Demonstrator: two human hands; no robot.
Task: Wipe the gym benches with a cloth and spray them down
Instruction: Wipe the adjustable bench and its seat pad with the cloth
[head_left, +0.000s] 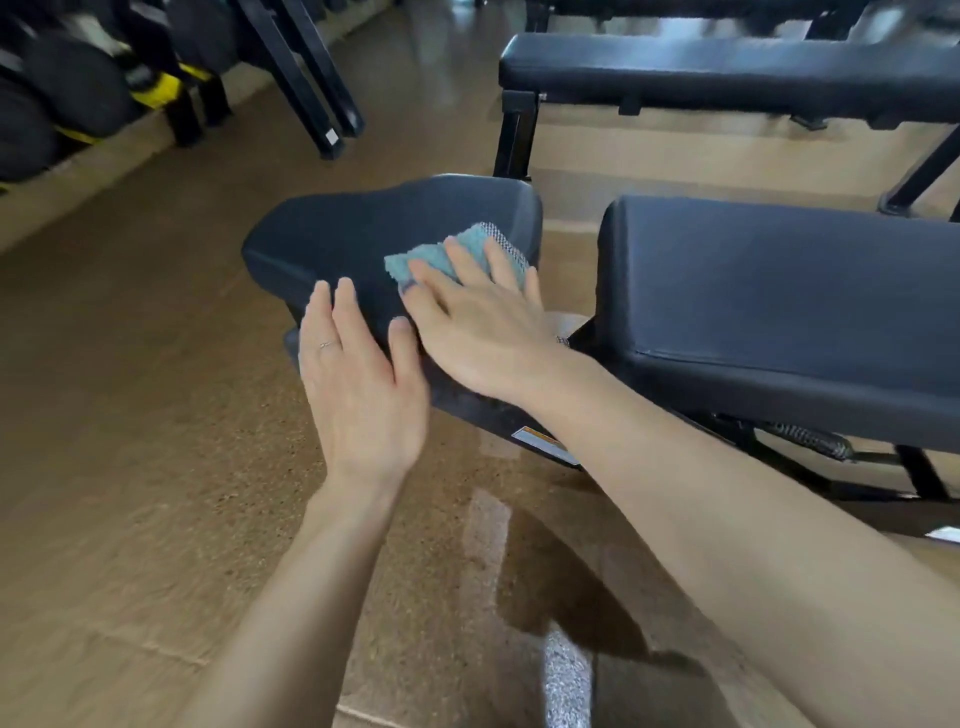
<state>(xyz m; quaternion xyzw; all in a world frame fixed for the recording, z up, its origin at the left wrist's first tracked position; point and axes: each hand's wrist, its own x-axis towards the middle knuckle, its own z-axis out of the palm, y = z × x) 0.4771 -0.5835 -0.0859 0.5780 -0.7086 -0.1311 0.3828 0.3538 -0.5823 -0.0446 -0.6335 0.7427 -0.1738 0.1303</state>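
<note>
A black padded bench seat sits in the middle, with the longer back pad of the same bench to its right. A teal cloth lies on the seat. My right hand presses flat on the cloth, fingers spread. My left hand rests open against the seat's near edge, a ring on one finger, holding nothing. No spray bottle is in view.
A second black bench stands behind, at the upper right. A rack of dark weights with yellow trim lines the upper left, beside black frame legs. The brown speckled floor spreads left and below.
</note>
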